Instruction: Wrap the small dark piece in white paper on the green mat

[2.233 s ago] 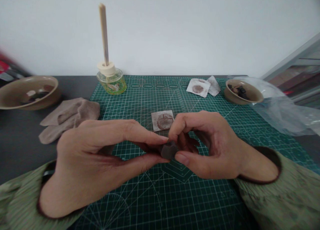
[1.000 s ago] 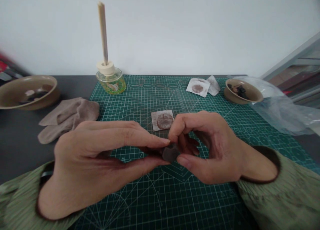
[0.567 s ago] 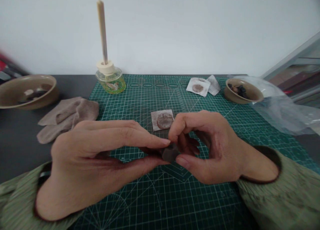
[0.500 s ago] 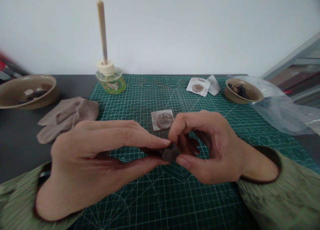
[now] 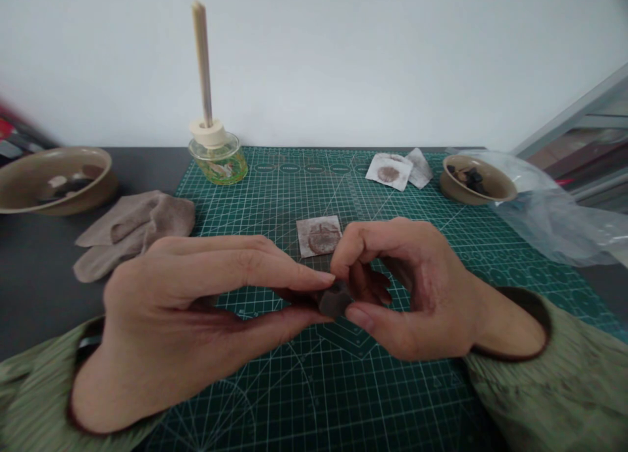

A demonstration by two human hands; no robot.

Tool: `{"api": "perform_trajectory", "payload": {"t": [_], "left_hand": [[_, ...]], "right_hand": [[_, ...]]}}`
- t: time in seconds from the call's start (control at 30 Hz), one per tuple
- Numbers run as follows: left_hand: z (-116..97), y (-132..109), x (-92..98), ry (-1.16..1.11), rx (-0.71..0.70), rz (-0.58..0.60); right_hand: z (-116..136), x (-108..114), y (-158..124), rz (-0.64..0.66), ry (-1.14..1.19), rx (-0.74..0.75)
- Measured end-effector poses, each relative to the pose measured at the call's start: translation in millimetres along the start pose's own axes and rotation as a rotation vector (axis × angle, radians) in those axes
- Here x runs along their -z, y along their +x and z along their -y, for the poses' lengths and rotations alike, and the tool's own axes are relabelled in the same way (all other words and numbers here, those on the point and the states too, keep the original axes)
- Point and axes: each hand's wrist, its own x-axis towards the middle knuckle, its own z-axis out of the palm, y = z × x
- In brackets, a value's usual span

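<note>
Left hand (image 5: 181, 295) pinches a dark grey-brown lump (image 5: 333, 303) between thumb and fingertips, with the hand side-on. Right hand (image 5: 412, 288) comes in from the other side, with thumb and bent index on the same lump and the other fingers curled behind it. Hands are pressed in toward each other, and the lump sits between them above a green cutting mat (image 5: 294, 386), apparently not touching it. Fingers hide much of the lump, so exact shape and material can't be told.

Just ahead of the hands, a square paper pad (image 5: 318, 236) with a round brown stain lies on the mat. Farther back are a stained paper square (image 5: 390, 171) and a second paper square (image 5: 419, 167), partly under it. Back right, a tan glazed bowl (image 5: 454, 187) holds dark pieces (image 5: 471, 176), beside a clear plastic sheet (image 5: 554, 220). On the dark table (image 5: 39, 275) at left are a folded taupe cloth (image 5: 132, 233) and a larger tan bowl (image 5: 53, 180). Back left, a glass jar (image 5: 216, 161) carries a tall wooden stick (image 5: 201, 59).

Risk: fingertip-only hold, so a slip could drop the lump onto the mat or stained pad. Hard squeezing could shed crumbs if it's soft. A careless hand could shift the loose pad.
</note>
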Motion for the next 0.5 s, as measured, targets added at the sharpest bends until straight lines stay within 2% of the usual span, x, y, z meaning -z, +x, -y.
{"api": "perform_trajectory", "payload": {"t": [0.5], "left_hand": [[1.1, -0.7, -1.0, -0.008, -0.013, -0.020]], "right_hand": [[0.1, 0.7, 0.6, 0.006, -0.003, -0.015]]}}
